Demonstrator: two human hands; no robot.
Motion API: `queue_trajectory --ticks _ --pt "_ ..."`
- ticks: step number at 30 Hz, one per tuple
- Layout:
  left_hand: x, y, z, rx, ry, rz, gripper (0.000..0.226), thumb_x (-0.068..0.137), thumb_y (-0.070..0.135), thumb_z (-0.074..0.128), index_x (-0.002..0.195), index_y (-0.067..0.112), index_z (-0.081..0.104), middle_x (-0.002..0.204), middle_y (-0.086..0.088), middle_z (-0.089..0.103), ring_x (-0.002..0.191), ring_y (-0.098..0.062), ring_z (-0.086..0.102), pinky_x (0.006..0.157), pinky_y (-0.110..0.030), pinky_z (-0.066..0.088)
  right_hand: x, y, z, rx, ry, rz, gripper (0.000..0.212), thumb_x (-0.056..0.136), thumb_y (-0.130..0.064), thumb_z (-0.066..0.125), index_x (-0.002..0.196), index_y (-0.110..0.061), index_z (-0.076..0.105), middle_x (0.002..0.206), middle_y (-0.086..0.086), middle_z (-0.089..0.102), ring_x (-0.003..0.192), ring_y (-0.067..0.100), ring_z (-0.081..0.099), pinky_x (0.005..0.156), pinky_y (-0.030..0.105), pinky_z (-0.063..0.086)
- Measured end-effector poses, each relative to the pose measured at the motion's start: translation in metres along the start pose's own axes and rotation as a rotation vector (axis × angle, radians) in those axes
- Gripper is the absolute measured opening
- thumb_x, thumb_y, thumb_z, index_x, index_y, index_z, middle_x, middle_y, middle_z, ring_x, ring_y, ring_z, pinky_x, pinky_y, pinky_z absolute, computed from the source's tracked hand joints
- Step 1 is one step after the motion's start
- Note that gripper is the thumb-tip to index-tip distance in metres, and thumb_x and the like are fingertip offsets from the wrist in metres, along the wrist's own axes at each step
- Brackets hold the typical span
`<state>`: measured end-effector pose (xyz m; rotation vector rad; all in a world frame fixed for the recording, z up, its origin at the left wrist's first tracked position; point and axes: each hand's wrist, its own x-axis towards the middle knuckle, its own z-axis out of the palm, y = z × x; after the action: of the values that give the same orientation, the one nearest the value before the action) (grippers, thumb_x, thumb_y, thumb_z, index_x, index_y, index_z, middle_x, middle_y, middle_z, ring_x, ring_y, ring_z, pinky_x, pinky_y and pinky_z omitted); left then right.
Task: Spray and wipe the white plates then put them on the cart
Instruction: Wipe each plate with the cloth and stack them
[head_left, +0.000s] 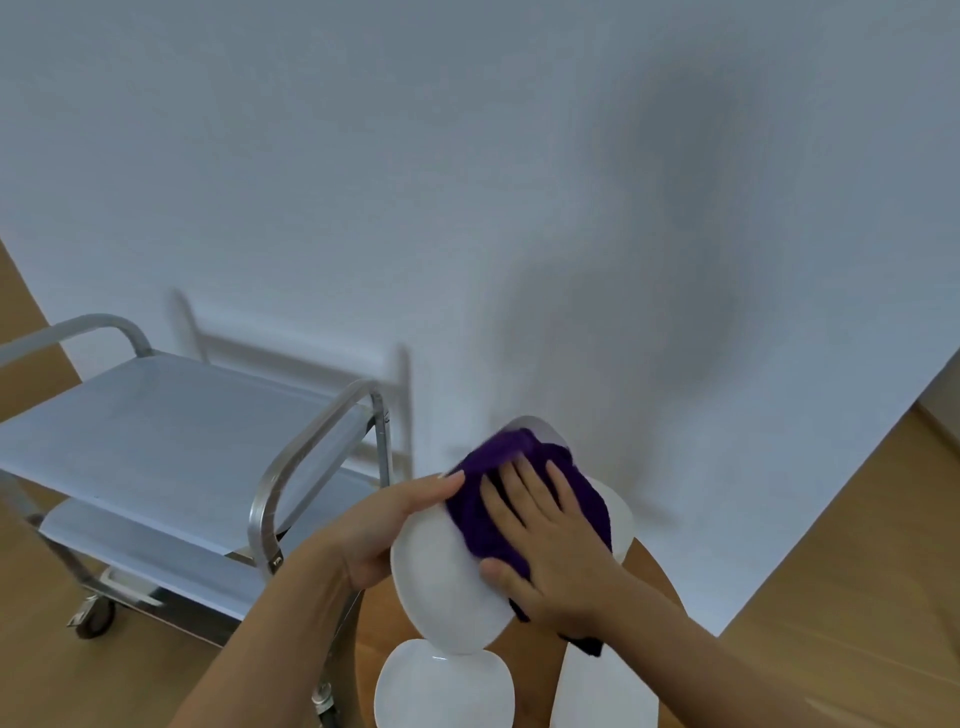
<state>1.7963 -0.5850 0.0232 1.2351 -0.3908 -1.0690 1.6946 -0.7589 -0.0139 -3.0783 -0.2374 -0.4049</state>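
My left hand (387, 530) grips the left rim of a white plate (441, 582), held tilted above the round wooden table (540, 670). A purple cloth (519, 499) lies on the plate's face. My right hand (550, 545) presses on the cloth with spread fingers, the thumb at the cloth's lower edge. Another white plate (444, 691) lies flat on the table below. A third white plate (621, 514) peeks out to the right behind the cloth. The metal cart (171, 431) stands to the left; what I can see of its two shelves holds nothing.
A white object (602, 686), perhaps the spray bottle, stands on the table at bottom right, partly cut off. A white backdrop (519, 208) covers the wall and floor behind. The cart's handle bar (306, 457) rises close to my left forearm.
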Motion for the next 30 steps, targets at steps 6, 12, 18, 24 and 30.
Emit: queue_trajectory --ticks 6,12,18,24,30 --pt "-0.001 0.005 0.008 0.079 -0.046 0.029 0.030 0.087 0.041 0.061 0.109 0.024 0.072 0.110 -0.010 0.071 0.096 -0.023 0.069 0.074 -0.029 0.056 0.033 -0.002 -0.004 0.263 0.156 0.258 0.061 0.089 -0.057 0.008 0.140 -0.033 -0.014 0.158 -0.002 -0.008 0.142 0.010 -0.018 0.111 0.027 -0.021" --pt "0.005 -0.008 0.011 0.084 0.049 0.185 0.047 0.074 0.041 0.069 0.116 0.021 0.066 0.114 -0.016 0.068 0.101 -0.033 0.066 0.086 -0.042 0.055 0.071 0.014 -0.018 0.235 0.311 0.557 0.066 0.092 -0.054 0.018 0.151 -0.025 0.011 0.157 0.002 0.015 0.144 0.021 0.011 0.116 0.040 0.005" --pt "0.004 -0.006 0.001 0.061 0.133 0.315 0.020 0.083 0.037 0.060 0.095 0.031 0.075 0.098 -0.008 0.073 0.088 -0.026 0.070 0.070 -0.032 0.057 0.073 0.029 -0.028 0.534 0.410 0.756 0.038 0.093 -0.049 0.038 0.117 -0.020 0.044 0.098 -0.002 0.056 0.087 0.020 0.056 0.072 0.032 0.042" --pt "0.014 -0.003 0.002 -0.223 0.230 0.444 0.032 0.084 0.033 0.051 0.108 0.017 0.065 0.100 -0.011 0.073 0.088 -0.026 0.071 0.064 -0.033 0.058 0.071 0.005 -0.025 1.326 0.399 0.907 0.022 0.082 -0.039 0.064 0.097 -0.025 0.055 0.090 -0.005 0.061 0.080 0.014 0.061 0.066 0.027 0.047" --pt "0.024 0.007 -0.001 -0.367 0.298 0.541 0.032 0.084 0.036 0.052 0.106 0.016 0.067 0.100 -0.008 0.074 0.088 -0.024 0.072 0.062 -0.031 0.058 0.057 -0.007 -0.021 1.713 0.240 0.871 0.021 0.079 -0.017 0.072 0.098 -0.017 0.062 0.092 0.011 0.067 0.082 0.025 0.065 0.073 0.037 0.058"
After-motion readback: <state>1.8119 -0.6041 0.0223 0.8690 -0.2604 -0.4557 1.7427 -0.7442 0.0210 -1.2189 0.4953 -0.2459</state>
